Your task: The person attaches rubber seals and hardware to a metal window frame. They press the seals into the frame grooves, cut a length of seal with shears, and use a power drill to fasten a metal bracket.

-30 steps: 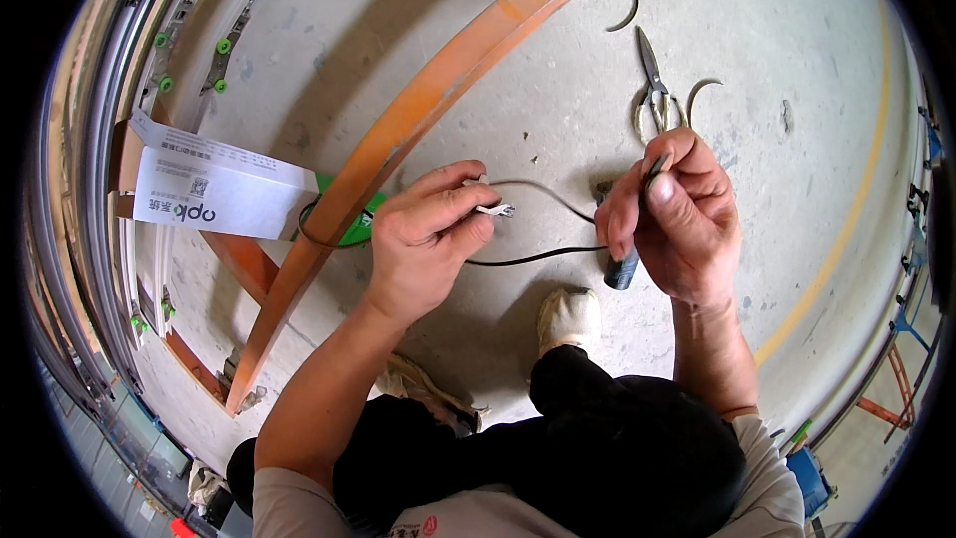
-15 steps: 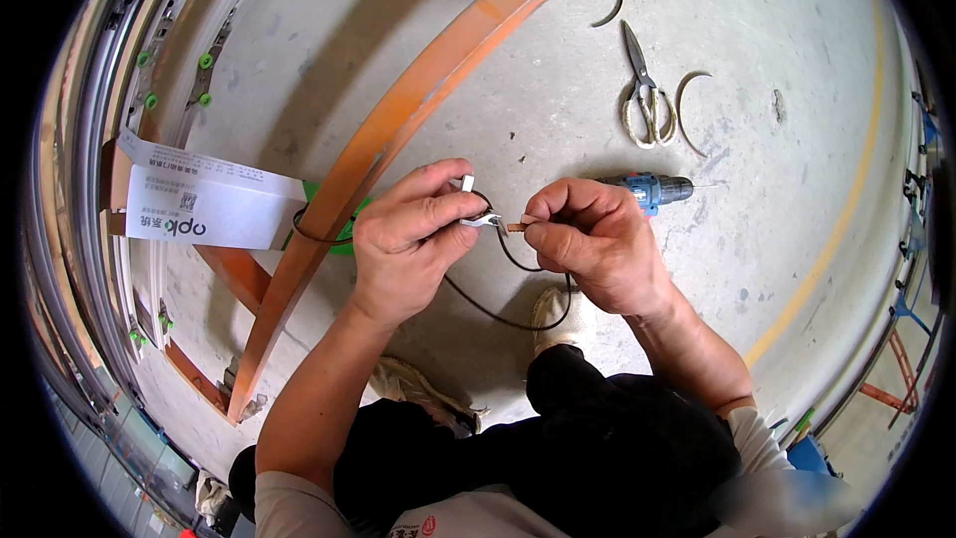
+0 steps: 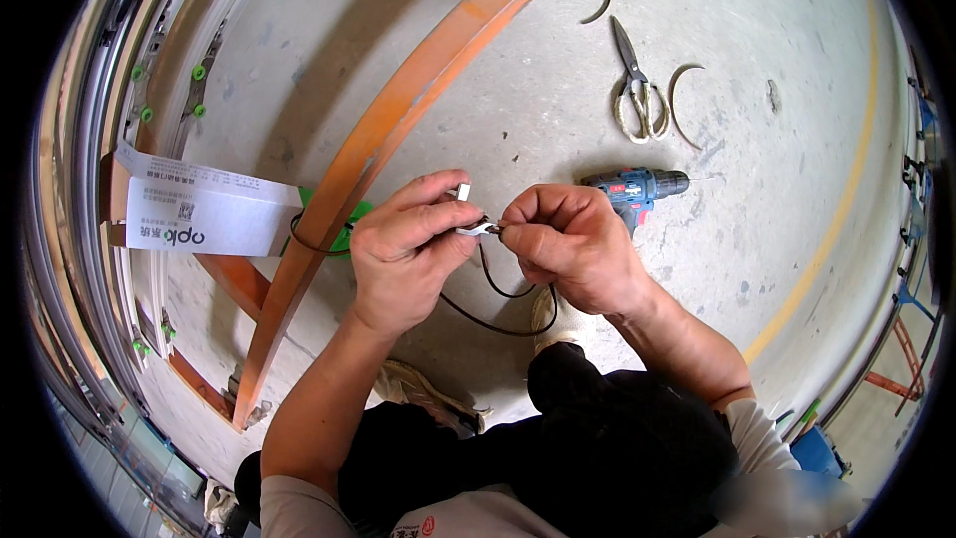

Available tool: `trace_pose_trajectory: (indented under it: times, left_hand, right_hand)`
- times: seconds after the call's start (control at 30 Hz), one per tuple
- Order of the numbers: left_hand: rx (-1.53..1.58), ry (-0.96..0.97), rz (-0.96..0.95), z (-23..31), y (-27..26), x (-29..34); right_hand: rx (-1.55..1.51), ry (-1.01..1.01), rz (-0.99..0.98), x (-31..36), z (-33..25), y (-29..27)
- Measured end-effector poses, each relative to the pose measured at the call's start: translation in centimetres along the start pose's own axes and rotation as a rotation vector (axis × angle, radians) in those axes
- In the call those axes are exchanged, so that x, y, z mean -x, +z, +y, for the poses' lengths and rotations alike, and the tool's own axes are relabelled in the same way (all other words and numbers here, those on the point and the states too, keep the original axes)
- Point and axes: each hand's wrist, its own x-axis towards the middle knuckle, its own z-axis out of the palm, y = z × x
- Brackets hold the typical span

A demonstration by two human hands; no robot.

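My left hand is closed on a small white, bent metal-looking piece, pinched between thumb and fingers. Its lower end shows by the thumb tip, pointing toward the right hand. Thumb and forefinger of my right hand pinch a tiny part right against that end; the fingertips cover most of it, and in the earlier frame it looks brown. Below both hands a thin black cable hangs in loops; where its end goes behind the fingers is hidden.
An orange steel beam rises diagonally at the left, with a white printed sheet beside it. Scissors, a curved dark strip and a blue cordless drill lie on the floor to the right. Metal profiles line the far left.
My right hand has moved left, bringing the tiny part up against the white piece. The brown bit between the hands is now mostly covered. The view has shifted slightly.
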Motion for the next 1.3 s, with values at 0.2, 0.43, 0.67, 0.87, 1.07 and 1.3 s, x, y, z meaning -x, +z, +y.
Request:
trace_pose_trajectory:
  times: [0.2, 0.43, 0.67, 0.87, 1.07, 1.3]
  left_hand:
    - [0.252, -0.213, -0.001, 0.2, 0.2, 0.1]
    - [0.438, -0.272, 0.020, -0.1, 0.6, 0.3]
    - [0.423, -0.120, -0.060, -0.5, -0.1, 0.0]
    - [0.438, -0.125, -0.006, 0.8, 0.0, 0.1]
    - [0.522, -0.199, -0.017, 1.1, 0.2, 0.4]
    - [0.589, -0.360, 0.053, 0.4, 0.4, 0.8]
  right_hand:
    - [0.112, -0.080, 0.021, 0.2, 0.1, 0.2]
    - [0.088, -0.147, 0.053, 0.3, 0.5, 0.2]
    - [-0.035, -0.120, 0.020, 0.6, 0.3, 0.4]
    - [0.008, -0.193, 0.020, 1.0, 0.2, 0.6]
    - [0.031, -0.173, 0.020, 1.3, 0.2, 0.5]
    - [0.053, -0.204, 0.121, 0.6, 0.9, 0.4]
